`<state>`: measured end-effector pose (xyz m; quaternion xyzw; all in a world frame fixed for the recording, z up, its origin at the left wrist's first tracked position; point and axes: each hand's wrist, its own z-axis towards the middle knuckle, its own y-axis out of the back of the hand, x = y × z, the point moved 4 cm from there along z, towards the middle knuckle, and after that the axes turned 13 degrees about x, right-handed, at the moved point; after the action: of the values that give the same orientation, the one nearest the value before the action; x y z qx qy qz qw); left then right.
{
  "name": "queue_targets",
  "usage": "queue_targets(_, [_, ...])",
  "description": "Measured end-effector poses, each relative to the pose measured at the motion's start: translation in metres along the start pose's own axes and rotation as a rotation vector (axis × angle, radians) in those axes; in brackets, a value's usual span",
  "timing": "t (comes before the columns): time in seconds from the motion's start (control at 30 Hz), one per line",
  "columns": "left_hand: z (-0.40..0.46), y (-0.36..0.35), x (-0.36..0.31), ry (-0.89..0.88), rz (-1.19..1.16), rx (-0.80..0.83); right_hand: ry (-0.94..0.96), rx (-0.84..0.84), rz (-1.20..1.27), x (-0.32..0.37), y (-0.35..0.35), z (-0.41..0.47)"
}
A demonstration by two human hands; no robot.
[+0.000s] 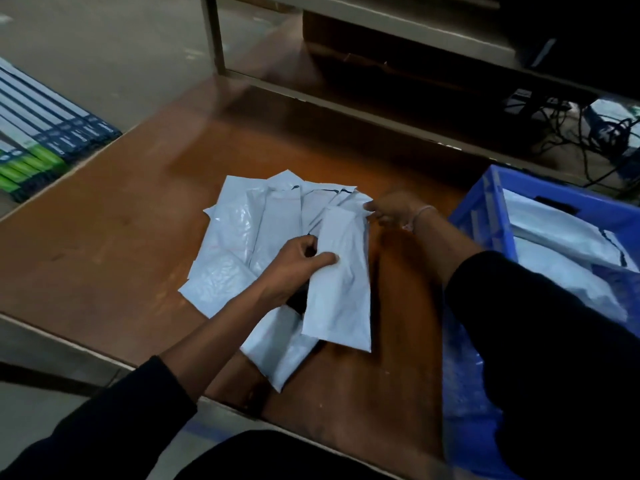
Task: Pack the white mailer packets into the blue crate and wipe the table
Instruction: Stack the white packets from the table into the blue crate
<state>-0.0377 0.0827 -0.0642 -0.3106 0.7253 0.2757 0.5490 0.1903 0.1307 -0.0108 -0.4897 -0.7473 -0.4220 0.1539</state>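
Note:
Several white mailer packets point(239, 237) lie fanned in a pile on the brown table point(114, 230). My left hand point(294, 265) pinches the left edge of the top packet point(341, 292), thumb on top, lifting it off the pile. My right hand point(391, 209) pinches the far right corner of that same packet. The blue crate point(485, 216) stands at the right edge of the table, with more white packets point(561, 251) inside it. My right sleeve hides the crate's near part.
A metal shelf frame point(221, 39) stands behind the table. Cables and a device point(609, 133) lie at the far right. A row of blue and green boxes point(38, 140) sits on the floor to the left. The table's near edge runs below the pile.

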Motion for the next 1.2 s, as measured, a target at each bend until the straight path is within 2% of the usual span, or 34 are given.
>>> queue_targets(0.07, [-0.003, 0.014, 0.004, 0.006, -0.024, -0.04, -0.017, -0.085, 0.22, -0.008, -0.009, 0.026])
queue_targets(0.13, [-0.006, 0.025, 0.007, 0.034, -0.074, -0.052, -0.035, -0.098, 0.45, -0.012, -0.025, 0.039])
queue_targets(0.3, [-0.016, 0.047, 0.007, 0.037, -0.136, -0.072, -0.021, -0.066, 0.686, -0.011, -0.047, 0.067])
queue_targets(0.4, [-0.015, 0.055, 0.008, 0.026, -0.129, -0.09, -0.049, -0.036, 0.782, -0.005, -0.046, 0.05])
queue_targets(0.47, [-0.013, 0.057, 0.006, 0.019, -0.13, -0.102, -0.03, -0.086, 0.72, -0.001, -0.036, 0.024])
queue_targets(0.6, [-0.003, 0.053, -0.001, 0.013, -0.128, -0.098, 0.011, -0.558, 0.321, 0.003, 0.03, 0.0])
queue_targets(0.67, [0.003, 0.047, -0.005, 0.002, -0.093, -0.098, 0.029, -0.619, 0.159, 0.01, 0.06, -0.006])
queue_targets(0.77, [0.013, 0.036, -0.012, -0.016, -0.099, -0.127, 0.034, -0.467, -0.035, 0.012, 0.096, -0.017])
queue_targets(0.87, [0.019, 0.023, -0.022, -0.001, -0.129, -0.156, 0.087, -0.2, 0.051, 0.01, 0.107, -0.041])
queue_targets(0.97, [0.025, 0.003, -0.029, 0.019, -0.231, -0.096, 0.184, 0.091, 0.202, 0.005, 0.085, -0.064])
queue_targets(1.0, [0.025, -0.006, -0.033, 0.031, -0.27, -0.077, 0.209, 0.141, 0.244, 0.001, 0.078, -0.066])
queue_targets(1.13, [0.018, -0.042, -0.051, 0.007, -0.498, 0.014, 0.234, 0.041, 0.239, -0.018, 0.061, -0.069])
queue_targets(1.2, [0.017, -0.052, -0.057, -0.041, -0.412, 0.059, 0.23, -0.018, 0.195, -0.028, 0.059, -0.073])
